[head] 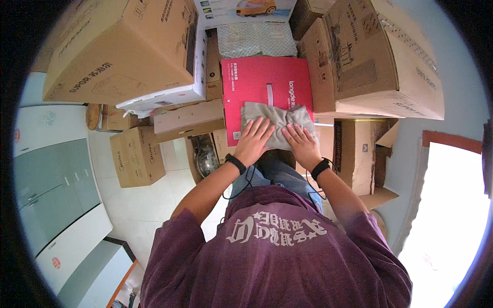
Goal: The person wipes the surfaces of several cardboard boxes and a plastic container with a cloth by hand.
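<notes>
A grey-beige cloth (277,111) lies bunched over the near part of a red cardboard box (246,81) that has a pale carry handle (269,94) on its top. My left hand (254,139) presses flat on the cloth's left part, its fingers slightly spread. On the right part rests my right hand (302,144), palm down, fingers pointing away from me. Neither hand is closed around the cloth. Each wrist wears a black band with a thin cable. What is under the palms is hidden.
Large brown cartons stand at the left (131,50) and right (366,57). Behind the red box sits a patterned, wrapped package (256,38). A smaller carton (136,158) is on the tiled floor (131,204) at left, near a cabinet (57,184). An open carton (356,154) stands at right.
</notes>
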A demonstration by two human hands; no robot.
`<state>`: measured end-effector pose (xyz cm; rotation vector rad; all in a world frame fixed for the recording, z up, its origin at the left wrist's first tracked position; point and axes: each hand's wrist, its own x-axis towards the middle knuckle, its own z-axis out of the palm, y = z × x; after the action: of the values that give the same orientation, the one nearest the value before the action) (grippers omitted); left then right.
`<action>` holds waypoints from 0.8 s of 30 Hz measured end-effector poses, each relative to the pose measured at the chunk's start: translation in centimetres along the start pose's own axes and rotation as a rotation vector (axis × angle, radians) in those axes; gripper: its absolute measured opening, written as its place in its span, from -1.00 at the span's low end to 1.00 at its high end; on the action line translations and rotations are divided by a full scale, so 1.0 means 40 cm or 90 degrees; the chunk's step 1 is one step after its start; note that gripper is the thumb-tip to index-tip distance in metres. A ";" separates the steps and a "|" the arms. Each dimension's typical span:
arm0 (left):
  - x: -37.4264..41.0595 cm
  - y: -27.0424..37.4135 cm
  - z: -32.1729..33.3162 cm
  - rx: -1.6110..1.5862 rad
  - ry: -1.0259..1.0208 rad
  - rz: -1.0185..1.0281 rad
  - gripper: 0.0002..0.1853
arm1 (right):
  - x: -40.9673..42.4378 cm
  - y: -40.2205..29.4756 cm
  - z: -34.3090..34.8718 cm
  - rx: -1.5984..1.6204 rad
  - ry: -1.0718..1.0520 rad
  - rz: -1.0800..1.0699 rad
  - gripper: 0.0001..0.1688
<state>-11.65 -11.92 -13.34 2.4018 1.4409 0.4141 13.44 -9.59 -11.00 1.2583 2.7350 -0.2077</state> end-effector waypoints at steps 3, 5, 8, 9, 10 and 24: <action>0.068 0.035 0.034 0.041 -0.008 0.065 -0.18 | -0.066 0.024 -0.020 0.060 -0.038 0.072 -0.18; 0.099 0.056 0.060 0.028 -0.011 0.113 -0.29 | -0.106 0.033 -0.016 0.098 -0.050 0.117 -0.15; 0.135 0.077 0.051 0.054 -0.016 0.134 -0.53 | -0.117 0.039 -0.043 0.218 -0.117 0.178 -0.27; 0.161 0.094 0.025 0.023 -0.090 0.124 -0.58 | -0.120 0.061 -0.057 0.277 -0.129 0.189 -0.32; 0.167 0.101 -0.010 -0.002 -0.172 0.106 -0.62 | -0.096 0.071 -0.097 0.349 -0.179 0.234 -0.38; 0.287 -0.231 -0.414 0.185 0.204 -0.028 -0.57 | 0.484 0.123 -0.351 0.278 0.127 -0.087 -0.30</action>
<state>-20.41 4.29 -0.99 2.6120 1.7966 0.6434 3.92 10.46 -0.82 1.2379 3.0613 -0.7680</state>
